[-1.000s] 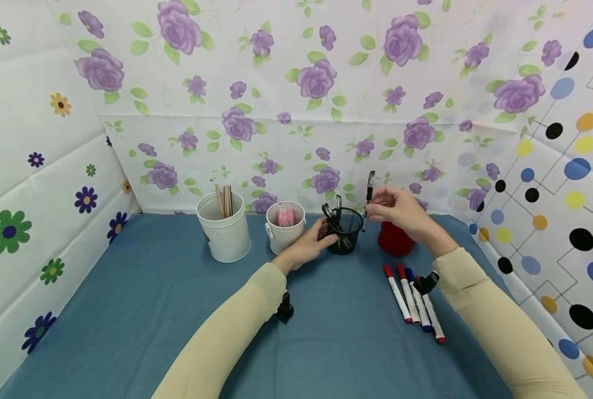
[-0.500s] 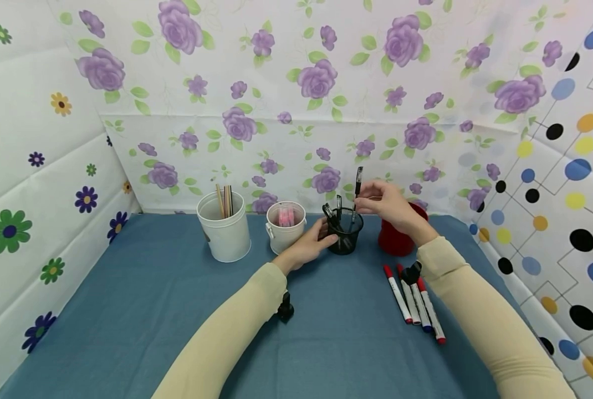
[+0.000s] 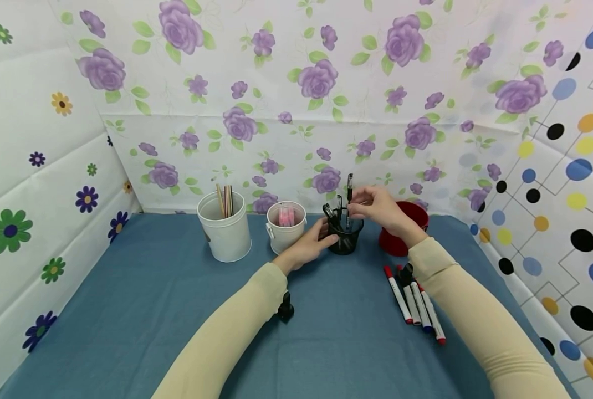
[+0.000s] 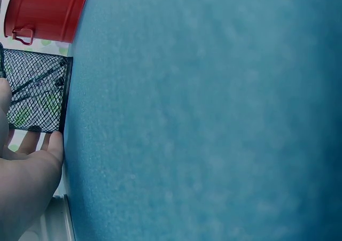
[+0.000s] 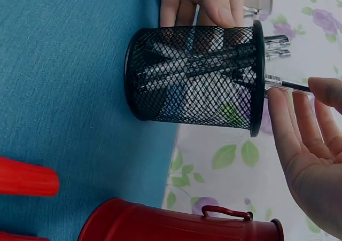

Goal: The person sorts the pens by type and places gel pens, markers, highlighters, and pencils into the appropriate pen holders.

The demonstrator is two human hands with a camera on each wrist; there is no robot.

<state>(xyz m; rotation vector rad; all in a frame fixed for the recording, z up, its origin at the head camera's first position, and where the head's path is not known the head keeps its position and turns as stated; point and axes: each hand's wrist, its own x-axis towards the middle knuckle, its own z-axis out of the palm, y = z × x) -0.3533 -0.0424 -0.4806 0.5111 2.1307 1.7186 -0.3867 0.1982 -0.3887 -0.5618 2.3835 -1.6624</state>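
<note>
On the bench (image 3: 127, 310), left hand (image 3: 304, 246) and right hand (image 3: 380, 210) are together near the far edge.
The left grips the mesh cup (image 3: 343, 245); the right pinches a pen (image 3: 349, 186) upright, its lower end inside the cup. If it catches on the other pens (image 3: 328, 211), the cup could perhaps tip.

The slim clear-and-black plastic pen (image 5: 288, 84) between my right fingers (image 5: 283, 129) looks glossy and smooth. The round black wire-mesh metal cup (image 5: 257, 113) has a rough open weave and a smooth rim. Right of the cup, the round red metal bucket (image 5: 176, 225) shines like gloss paint; beneath the cup, the blue cloth worktop (image 3: 326, 332) looks matt and finely grainy.
</note>
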